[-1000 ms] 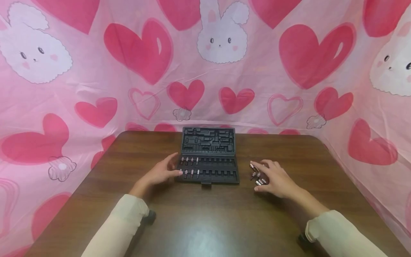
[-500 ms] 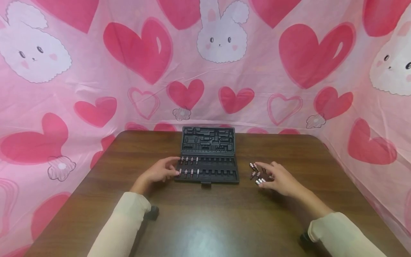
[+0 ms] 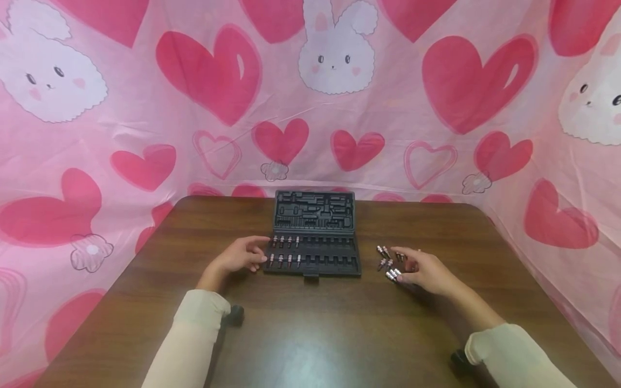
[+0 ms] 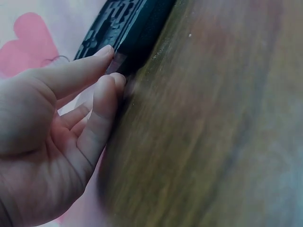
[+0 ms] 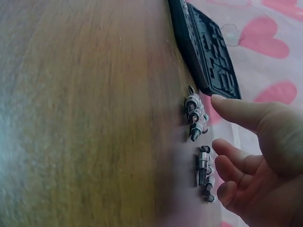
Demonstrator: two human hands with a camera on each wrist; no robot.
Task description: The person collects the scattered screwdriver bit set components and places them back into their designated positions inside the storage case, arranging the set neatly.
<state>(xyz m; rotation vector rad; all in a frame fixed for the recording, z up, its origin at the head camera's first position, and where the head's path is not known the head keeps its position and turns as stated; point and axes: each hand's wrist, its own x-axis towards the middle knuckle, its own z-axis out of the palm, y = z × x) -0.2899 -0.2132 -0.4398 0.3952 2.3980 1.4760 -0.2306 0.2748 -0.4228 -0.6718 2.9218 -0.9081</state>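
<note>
A black plastic socket case (image 3: 333, 251) lies on the table with its moulded lid raised. Several bit sockets (image 3: 290, 260), silver with dark tips, fill the left part of its two rows of slots. My left hand (image 3: 239, 255) is at the case's left edge, index finger and thumb tip touching or very near it; contact is unclear. To the right of the case, my right hand (image 3: 428, 270) hovers over loose bit sockets (image 3: 394, 275), thumb and index apart. In the right wrist view, nothing shows between the thumb and fingers beside the loose bit sockets (image 5: 202, 165).
The brown wooden table (image 3: 310, 334) extends toward me in front of the case. A pink cloth (image 3: 310, 108) with hearts and rabbits hangs behind and at both sides. The case's latch (image 3: 311, 276) juts from its front edge.
My right hand has drawn slightly right, uncovering more of the loose bit sockets. My left thumb has slid left off the case's front row to its edge. The case stays put.
</note>
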